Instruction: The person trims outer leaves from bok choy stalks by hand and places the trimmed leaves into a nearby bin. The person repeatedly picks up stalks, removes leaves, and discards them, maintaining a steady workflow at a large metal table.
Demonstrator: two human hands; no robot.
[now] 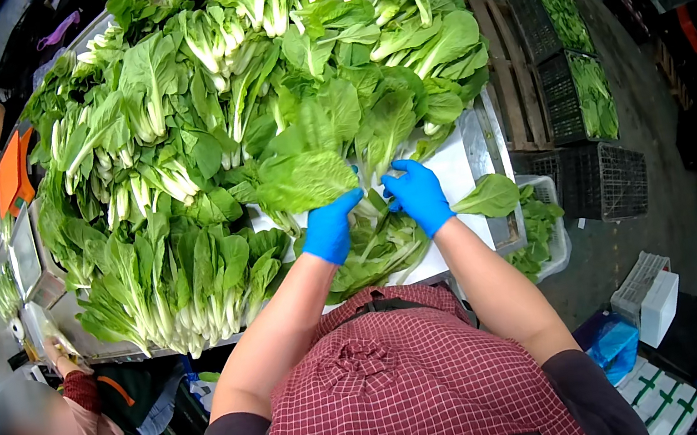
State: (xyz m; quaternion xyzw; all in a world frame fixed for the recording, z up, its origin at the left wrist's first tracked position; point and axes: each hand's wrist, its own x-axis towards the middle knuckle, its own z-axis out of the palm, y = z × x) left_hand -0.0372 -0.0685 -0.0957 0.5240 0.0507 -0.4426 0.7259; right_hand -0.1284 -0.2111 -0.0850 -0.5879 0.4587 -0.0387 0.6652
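My left hand (329, 227), in a blue glove, is closed around the base of a leafy green (307, 179) whose broad leaves fan out to the left. Just right of it, my blue-gloved right hand (420, 197) has its fingers curled beside pale stalks (374, 175); whether it grips them is hidden. Loose leaves and trimmed pieces (375, 251) lie below both hands, against my checked apron. A single leaf (489, 196) rests by my right wrist on a white sheet (450, 162). Beyond my hands, a large heap of leafy greens with white stems (218, 101) covers the table.
Greens fill a white basket (556, 238) at the table's right edge. Black crates of greens (591, 97) stand on the floor beside a wooden pallet (508, 73). At left, another person (91, 433) reaches toward a plastic bag (54, 336) near a metal scale (42, 268).
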